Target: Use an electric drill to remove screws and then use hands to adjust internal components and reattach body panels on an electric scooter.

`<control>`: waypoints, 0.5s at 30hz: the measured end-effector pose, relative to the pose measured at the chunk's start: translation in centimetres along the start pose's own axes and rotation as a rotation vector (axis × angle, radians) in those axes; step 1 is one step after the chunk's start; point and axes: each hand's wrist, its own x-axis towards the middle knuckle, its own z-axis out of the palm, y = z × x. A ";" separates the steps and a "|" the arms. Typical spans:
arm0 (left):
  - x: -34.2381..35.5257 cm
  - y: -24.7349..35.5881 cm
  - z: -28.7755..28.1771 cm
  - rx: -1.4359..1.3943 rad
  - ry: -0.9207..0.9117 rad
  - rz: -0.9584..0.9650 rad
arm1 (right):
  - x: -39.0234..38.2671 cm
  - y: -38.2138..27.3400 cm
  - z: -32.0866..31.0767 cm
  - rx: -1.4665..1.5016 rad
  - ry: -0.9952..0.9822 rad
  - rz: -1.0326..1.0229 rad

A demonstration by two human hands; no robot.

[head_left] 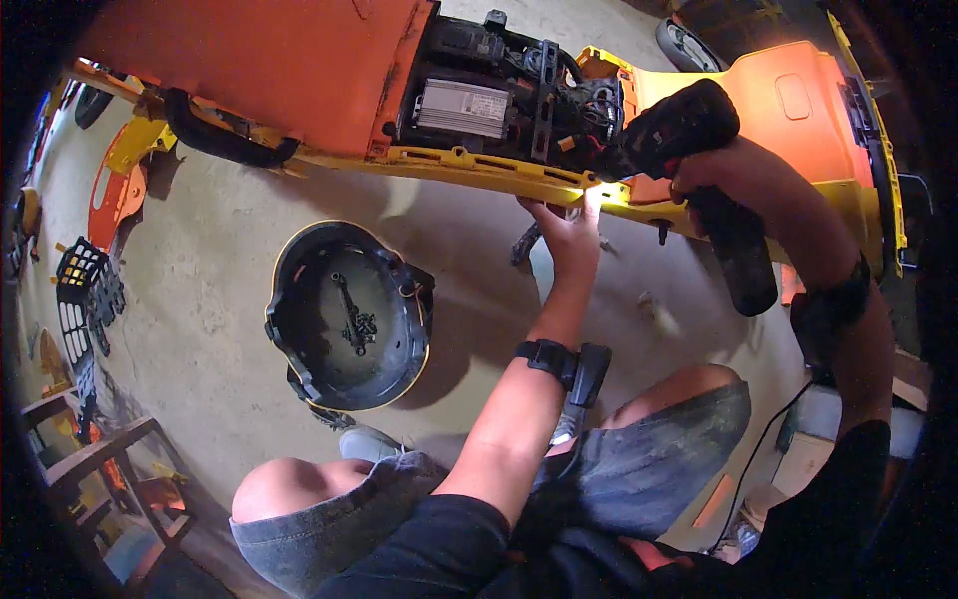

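My right hand (709, 185) grips a black cordless drill (726, 250), its front pointed down-left at a lit spot on the yellow frame edge (479, 170). My left hand (569, 230) is raised to the underside of that edge, just below the drill's tip, fingers curled against it and partly hidden. The frame belongs to an orange vehicle body (239, 60) lying across the top of the view, with an open compartment holding a silver box (464, 105), wires and black brackets. An orange panel (798, 120) continues at the right.
A black helmet-like bowl (299, 299) with small dark metal parts sits on the concrete floor (200, 319). Black lattice pieces (80, 280), orange and yellow parts (120, 190) and a wooden frame (100, 459) are at left. A tire (684, 45) lies behind; a cable and boxes are at lower right.
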 end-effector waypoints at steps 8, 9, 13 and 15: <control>0.3 -0.4 0.0 -0.046 0.023 0.026 | -0.6 0.1 0.6 0.070 0.005 0.006; 0.4 -0.4 0.0 -0.073 0.015 0.007 | -0.3 0.5 0.3 0.096 -0.008 0.010; 0.2 0.5 0.2 -0.081 0.024 -0.032 | -0.1 1.6 0.3 0.155 -0.004 0.033; -0.1 1.0 0.2 -0.052 0.037 -0.059 | -0.2 1.2 0.7 0.080 0.012 0.029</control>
